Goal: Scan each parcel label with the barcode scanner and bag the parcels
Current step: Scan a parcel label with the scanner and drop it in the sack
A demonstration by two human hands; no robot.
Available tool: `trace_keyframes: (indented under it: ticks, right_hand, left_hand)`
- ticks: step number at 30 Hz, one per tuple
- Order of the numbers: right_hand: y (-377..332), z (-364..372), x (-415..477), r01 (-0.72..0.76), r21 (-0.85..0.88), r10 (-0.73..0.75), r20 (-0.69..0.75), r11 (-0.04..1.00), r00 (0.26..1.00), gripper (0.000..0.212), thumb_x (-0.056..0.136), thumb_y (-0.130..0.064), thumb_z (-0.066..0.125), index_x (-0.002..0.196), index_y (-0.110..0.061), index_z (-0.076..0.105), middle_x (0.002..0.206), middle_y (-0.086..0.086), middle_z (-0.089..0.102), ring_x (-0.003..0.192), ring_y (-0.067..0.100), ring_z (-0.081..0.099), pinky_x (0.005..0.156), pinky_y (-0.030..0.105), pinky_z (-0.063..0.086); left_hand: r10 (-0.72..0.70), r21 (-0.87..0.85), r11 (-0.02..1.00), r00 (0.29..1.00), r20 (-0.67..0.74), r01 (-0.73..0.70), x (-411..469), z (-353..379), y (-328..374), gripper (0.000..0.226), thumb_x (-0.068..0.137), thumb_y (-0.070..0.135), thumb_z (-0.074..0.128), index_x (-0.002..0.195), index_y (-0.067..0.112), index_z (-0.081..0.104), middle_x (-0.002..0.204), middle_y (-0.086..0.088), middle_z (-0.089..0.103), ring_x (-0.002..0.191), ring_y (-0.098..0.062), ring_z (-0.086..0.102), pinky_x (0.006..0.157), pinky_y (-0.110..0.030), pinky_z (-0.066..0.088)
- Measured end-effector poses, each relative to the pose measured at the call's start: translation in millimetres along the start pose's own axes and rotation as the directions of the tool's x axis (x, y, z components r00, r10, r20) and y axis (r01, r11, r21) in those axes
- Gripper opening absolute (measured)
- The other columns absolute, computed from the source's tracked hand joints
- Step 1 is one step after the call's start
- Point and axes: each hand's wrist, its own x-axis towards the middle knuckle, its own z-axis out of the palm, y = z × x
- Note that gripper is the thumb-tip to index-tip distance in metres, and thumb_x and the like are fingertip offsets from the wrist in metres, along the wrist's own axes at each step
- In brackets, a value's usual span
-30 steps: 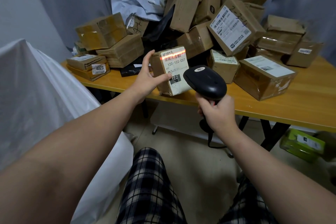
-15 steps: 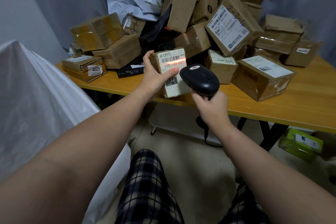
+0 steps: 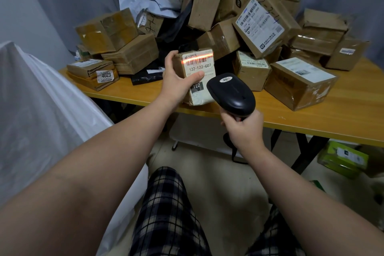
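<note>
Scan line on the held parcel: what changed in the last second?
The red scan line dipped onto the printed number half a second ago and is back across the barcode now, slanting up to the right. The left hand slid its thumb further across the label. Unchanged: left hand grips the parcel, right hand grips the barcode scanner, pile untouched.

The left grip (image 3: 176,83) holds a small parcel (image 3: 199,64) upright over the near edge of the tabletop (image 3: 311,118), thumb across its white label. A red scan line (image 3: 197,58) crosses the barcode near the parcel's top. Just right of the parcel, the right grip (image 3: 245,131) clasps the black barcode scanner (image 3: 231,93). Behind the parcel sits a heap of cardboard boxes (image 3: 259,25), and to its left is a white bag (image 3: 41,100).
</note>
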Motion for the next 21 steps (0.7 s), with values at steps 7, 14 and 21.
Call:
trace_keyframes:
  ticks: [7, 14, 21]
  right_hand:
    - [4, -2, -6, -0.015, 0.001, 0.015, -0.027, 1.0, 1.0, 0.031, 0.075, -0.029, 0.068, 0.083, 0.001, 0.065, 0.067, 0.019, 0.064, 0.064, 0.031, 0.065, 0.061, 0.05, 0.055]
    - [2, -3, -6, 0.01, -0.008, -0.01, 0.002, 1.0, 1.0, 0.037, 0.076, -0.03, 0.067, 0.081, 0.007, 0.064, 0.063, 0.02, 0.062, 0.061, 0.03, 0.062, 0.059, 0.043, 0.053]
    - [0, -2, -8, 0.007, 0.011, -0.008, 0.02, 1.0, 1.0, 0.044, 0.073, -0.039, 0.063, 0.08, 0.005, 0.064, 0.061, 0.017, 0.061, 0.061, 0.027, 0.062, 0.058, 0.037, 0.051]
  left_hand:
    - [-0.045, -0.149, 0.988, 0.999, 0.01, 0.046, 9, 2, 0, 0.071, 0.08, 0.011, 0.077, 0.129, 0.032, 0.03, 0.122, -0.002, 0.056, 0.103, -0.014, 0.062, 0.072, -0.021, 0.056]
    - [-0.156, -0.192, 0.97, 0.987, -0.026, 0.148, 13, 1, 7, 0.082, 0.081, 0.012, 0.076, 0.143, 0.027, 0.024, 0.104, 0.007, 0.057, 0.089, -0.01, 0.064, 0.065, -0.021, 0.054]
    - [-0.192, -0.18, 0.967, 0.98, -0.05, 0.181, 14, 3, 12, 0.086, 0.079, 0.015, 0.078, 0.145, 0.028, 0.023, 0.101, 0.006, 0.057, 0.09, -0.015, 0.066, 0.077, -0.032, 0.057]
